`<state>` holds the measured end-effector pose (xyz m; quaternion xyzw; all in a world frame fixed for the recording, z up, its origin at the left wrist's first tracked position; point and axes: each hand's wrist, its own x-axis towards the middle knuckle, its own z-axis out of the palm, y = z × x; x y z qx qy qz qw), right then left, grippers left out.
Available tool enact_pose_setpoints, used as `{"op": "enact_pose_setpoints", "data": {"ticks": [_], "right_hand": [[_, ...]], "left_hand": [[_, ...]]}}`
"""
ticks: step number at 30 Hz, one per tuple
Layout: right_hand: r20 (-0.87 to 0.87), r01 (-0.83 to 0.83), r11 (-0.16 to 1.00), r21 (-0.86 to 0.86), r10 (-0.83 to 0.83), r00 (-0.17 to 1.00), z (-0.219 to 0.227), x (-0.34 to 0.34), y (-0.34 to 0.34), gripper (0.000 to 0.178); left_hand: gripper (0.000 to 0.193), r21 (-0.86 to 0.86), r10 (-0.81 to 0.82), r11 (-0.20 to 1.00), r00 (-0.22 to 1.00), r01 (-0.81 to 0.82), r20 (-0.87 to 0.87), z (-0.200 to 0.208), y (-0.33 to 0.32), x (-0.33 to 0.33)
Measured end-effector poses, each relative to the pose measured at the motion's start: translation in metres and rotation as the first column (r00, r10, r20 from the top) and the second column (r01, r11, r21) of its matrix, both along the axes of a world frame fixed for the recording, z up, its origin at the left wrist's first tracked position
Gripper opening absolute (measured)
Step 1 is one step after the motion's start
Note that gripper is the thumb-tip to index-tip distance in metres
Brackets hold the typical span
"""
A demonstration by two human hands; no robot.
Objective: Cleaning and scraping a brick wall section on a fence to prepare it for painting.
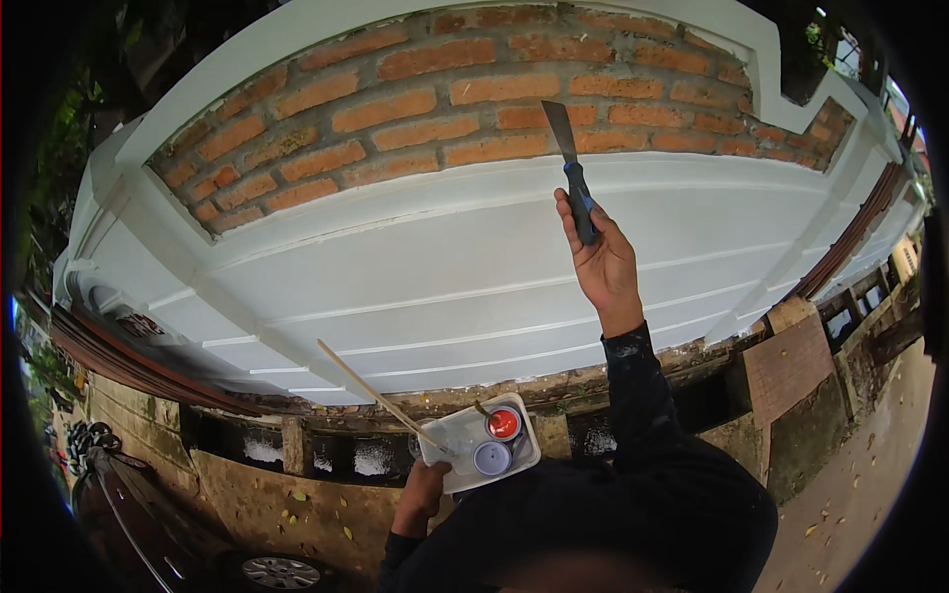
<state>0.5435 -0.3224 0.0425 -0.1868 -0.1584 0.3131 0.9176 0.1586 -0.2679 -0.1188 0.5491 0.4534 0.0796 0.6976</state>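
Note:
Raised before the wall, my right hand [605, 265] is closed around the dark blue-and-black handle of a putty knife [563, 138]. Its flat metal blade points up and overlaps the brick panel [425, 99]. Low at the centre, my left hand [423, 491] grips the near left edge of a white plastic tray [527, 457]. In the tray stand a tub of red paint [503, 424] and a round container with a pale lilac top [491, 458]. A long thin wooden stick [371, 388] leans out of the tray toward the upper left. My left fingertips are partly hidden.
A white-painted wall [474, 267] with raised ledges frames the bricks. Along its foot runs an open drain [371, 458] with dark water, crossed by short concrete bridges. A brick-paved slab [788, 368] lies at the right. A dark car [138, 514] stands at the lower left.

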Motion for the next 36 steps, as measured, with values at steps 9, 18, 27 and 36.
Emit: {"op": "enact_pose_setpoints", "data": {"ticks": [9,18,27,36], "right_hand": [[0.712,0.717,0.640,-0.275,-0.366,0.599,0.024,0.080,0.046,0.031],[0.818,0.971,0.239,0.028,-0.563,0.115,0.024,0.109,0.069,0.034],[0.886,0.968,0.251,0.024,-0.453,0.095,0.026,0.122,0.056,0.031],[0.807,0.932,0.364,0.007,-0.553,0.210,0.027,0.134,0.049,0.034]], "left_hand": [[0.026,0.076,-0.048,0.996,0.994,0.056,-0.095,0.017,-0.009,-0.009],[0.029,-0.016,0.091,0.995,0.990,-0.094,-0.104,-0.003,-0.009,-0.016],[0.028,-0.075,0.159,0.983,0.981,-0.168,-0.107,0.017,-0.008,-0.006],[0.028,0.080,0.027,0.997,0.986,-0.014,-0.166,0.013,-0.004,-0.002]]}}
